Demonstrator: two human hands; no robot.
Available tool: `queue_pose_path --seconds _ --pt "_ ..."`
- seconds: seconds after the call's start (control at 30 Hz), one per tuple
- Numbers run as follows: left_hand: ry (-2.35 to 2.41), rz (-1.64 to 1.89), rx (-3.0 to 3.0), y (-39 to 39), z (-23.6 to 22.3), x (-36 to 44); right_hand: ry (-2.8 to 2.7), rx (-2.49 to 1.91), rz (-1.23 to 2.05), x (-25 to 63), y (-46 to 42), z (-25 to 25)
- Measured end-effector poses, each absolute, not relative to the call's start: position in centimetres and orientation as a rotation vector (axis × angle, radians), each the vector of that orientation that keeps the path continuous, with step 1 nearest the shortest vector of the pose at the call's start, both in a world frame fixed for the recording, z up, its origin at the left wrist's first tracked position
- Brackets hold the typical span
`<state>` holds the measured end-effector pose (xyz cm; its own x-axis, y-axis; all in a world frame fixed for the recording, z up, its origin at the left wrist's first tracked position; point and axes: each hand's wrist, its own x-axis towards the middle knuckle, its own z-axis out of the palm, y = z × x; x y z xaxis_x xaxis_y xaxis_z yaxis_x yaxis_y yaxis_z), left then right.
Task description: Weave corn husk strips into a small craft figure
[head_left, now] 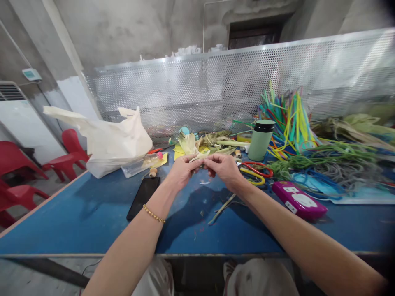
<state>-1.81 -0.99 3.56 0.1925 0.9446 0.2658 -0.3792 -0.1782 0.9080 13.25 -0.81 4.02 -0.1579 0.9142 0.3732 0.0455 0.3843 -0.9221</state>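
Left hand (182, 169), right hand (222, 167): both pinch pale husk strip (200, 158) above blue worktop (92, 218). Purple case (298, 200): white print, illegible. Phone (143, 196) lies near left wrist.

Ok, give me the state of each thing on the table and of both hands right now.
left hand: closed on the pale leaf strip
right hand: closed on the same strip
pale leaf strip: held above the table between both hands
phone: lying flat, screen dark
green cup: upright, black lid on
plastic bottle: lying on its side
white bag: slumped, mouth open
pink case: lying flat, shut
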Motion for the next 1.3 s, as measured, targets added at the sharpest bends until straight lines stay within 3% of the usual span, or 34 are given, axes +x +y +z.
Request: queue_pose_path --seconds 1.03,1.3 --pt "0.701 1.429 1.185 -1.0 3.5 -1.8 -1.686 -0.965 0.862 13.5 -0.5 3.6" --pt "0.768 1.315 1.313 -0.9 3.3 -2.0 -1.665 -0.972 0.468 15.1 1.0 5.0"
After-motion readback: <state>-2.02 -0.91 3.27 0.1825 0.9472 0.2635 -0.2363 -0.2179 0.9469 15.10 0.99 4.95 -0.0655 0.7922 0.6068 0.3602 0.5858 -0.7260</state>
